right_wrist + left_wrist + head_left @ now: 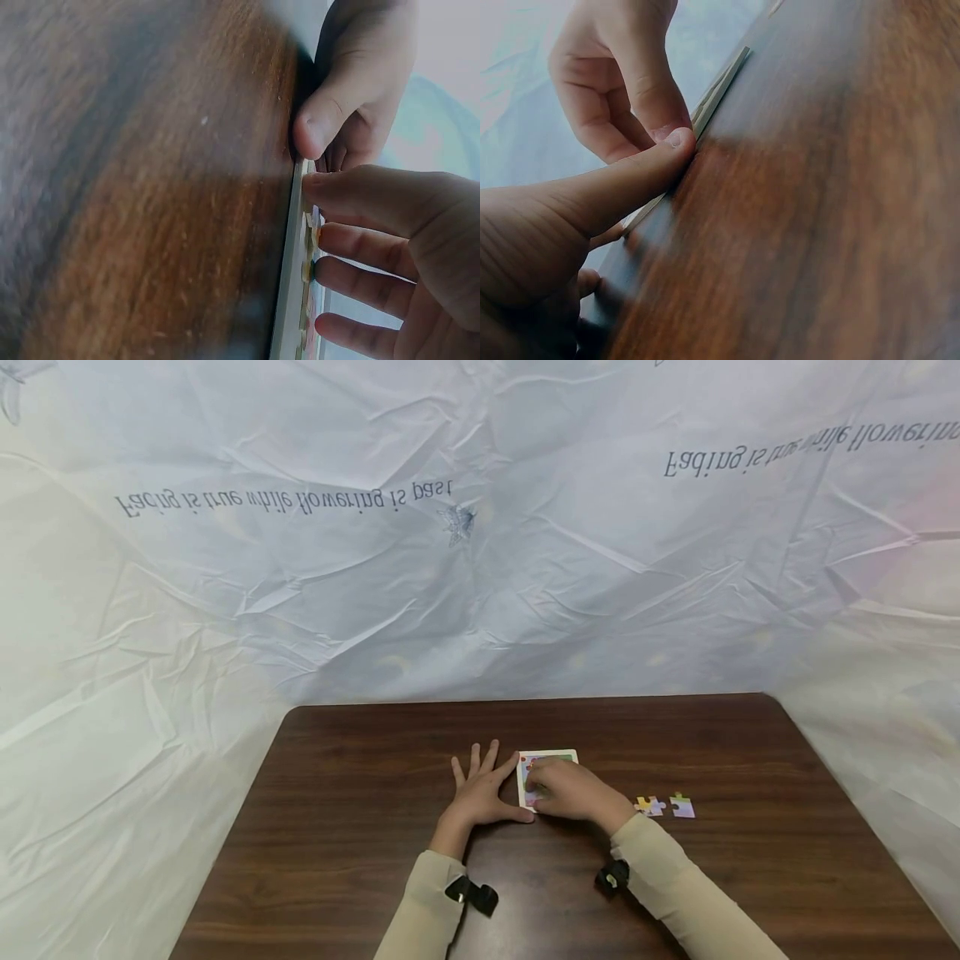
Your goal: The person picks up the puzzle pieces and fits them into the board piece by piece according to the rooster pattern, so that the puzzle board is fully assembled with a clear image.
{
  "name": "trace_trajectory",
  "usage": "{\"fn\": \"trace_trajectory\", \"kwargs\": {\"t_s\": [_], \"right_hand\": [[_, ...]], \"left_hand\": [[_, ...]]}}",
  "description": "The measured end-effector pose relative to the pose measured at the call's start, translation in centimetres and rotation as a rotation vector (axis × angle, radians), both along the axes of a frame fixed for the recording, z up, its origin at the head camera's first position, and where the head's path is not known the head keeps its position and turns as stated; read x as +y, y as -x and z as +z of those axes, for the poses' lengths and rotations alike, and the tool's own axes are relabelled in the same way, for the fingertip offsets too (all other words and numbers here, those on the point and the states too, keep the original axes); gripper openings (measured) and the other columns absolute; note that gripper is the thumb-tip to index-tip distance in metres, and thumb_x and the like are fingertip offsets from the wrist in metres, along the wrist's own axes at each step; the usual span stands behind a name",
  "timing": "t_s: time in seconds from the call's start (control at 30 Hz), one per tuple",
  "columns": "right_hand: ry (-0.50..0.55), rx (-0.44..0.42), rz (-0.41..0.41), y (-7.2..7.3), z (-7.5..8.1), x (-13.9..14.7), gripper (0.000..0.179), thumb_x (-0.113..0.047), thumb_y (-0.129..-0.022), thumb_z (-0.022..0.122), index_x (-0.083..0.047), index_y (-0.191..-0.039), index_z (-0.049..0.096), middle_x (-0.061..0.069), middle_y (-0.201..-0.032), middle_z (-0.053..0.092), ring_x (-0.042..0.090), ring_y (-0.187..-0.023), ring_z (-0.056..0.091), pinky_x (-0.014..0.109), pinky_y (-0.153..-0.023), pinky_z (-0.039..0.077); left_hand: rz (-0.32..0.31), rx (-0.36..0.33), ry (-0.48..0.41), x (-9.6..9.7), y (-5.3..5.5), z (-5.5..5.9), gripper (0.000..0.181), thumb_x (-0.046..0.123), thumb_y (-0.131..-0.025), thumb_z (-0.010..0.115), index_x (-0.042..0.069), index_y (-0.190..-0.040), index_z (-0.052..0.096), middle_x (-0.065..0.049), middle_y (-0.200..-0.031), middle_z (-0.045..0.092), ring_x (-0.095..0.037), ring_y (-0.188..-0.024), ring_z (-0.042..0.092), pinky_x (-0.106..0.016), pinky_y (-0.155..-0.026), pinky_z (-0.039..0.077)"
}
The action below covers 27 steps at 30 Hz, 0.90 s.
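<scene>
Fingers (367, 283) touch the puzzle board (547, 752) — flipped lettering (813, 446) reads "Fading is true".

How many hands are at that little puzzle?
2: the left hand, fingers spread, at the left edge of the puzzle board; the right hand, over the board.

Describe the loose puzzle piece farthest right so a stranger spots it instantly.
On the brown table, look past the right hand, beyond the sleeve. Of the loose shapes there, the farthest-right puzzle piece is mostly pale lilac; its green top sets it apart from its yellow-marked neighbour.
</scene>
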State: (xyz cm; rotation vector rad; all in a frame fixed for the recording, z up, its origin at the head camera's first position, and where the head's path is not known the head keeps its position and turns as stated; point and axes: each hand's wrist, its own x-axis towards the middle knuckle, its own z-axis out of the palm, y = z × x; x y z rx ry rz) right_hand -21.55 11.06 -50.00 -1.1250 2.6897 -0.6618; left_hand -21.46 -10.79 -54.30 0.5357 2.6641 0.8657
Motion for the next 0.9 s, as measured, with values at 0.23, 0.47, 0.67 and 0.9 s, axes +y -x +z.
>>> {"fn": "trace_trajectory", "kwargs": {"t_s": [0.23,0.47,0.67,0.9], "right_hand": [[-0.006,0.012,0.018,0.0,-0.3,0.1,0.012,-0.012,-0.094,0.081,-0.008,-0.106,0.082,0.005,-0.107,0.071,0.021,-0.096,0.069,0.040,-0.083,0.060],[0.031,0.043,0.028,-0.1,-0.6,0.3,0.011,-0.006,-0.097,0.074,-0.008,-0.104,0.081,0.003,-0.104,0.070,0.018,-0.093,0.067,0.039,-0.080,0.059],[0.121,0.005,-0.059,-0.4,0.2,2.2,0.020,0.002,-0.098,0.065,-0.007,-0.108,0.079,0.003,-0.104,0.072,0.013,-0.089,0.065,0.037,-0.077,0.057],[0.158,-0.040,-0.165,-1.8,1.3,7.0,0.021,0.002,-0.101,0.066,-0.004,-0.118,0.076,0.007,-0.114,0.072,0.021,-0.097,0.069,0.041,-0.079,0.059]], "left_hand": [[-0.004,0.009,0.020,0.0,0.0,0.0,0.112,0.063,-0.078,0.088,0.028,-0.168,0.032,-0.010,-0.177,0.002,-0.043,-0.160,-0.015,-0.073,-0.116,-0.020],[-0.002,0.006,0.015,0.0,0.1,-0.1,0.111,0.061,-0.078,0.088,0.027,-0.168,0.032,-0.011,-0.177,0.002,-0.043,-0.160,-0.015,-0.073,-0.117,-0.020],[-0.001,0.005,0.009,-0.1,0.1,0.1,0.112,0.061,-0.078,0.089,0.026,-0.168,0.032,-0.011,-0.177,0.002,-0.043,-0.160,-0.015,-0.073,-0.117,-0.019],[0.004,0.004,0.020,-0.1,0.1,0.2,0.113,0.062,-0.078,0.089,0.027,-0.168,0.031,-0.009,-0.177,0.002,-0.043,-0.160,-0.015,-0.073,-0.117,-0.019]]}}
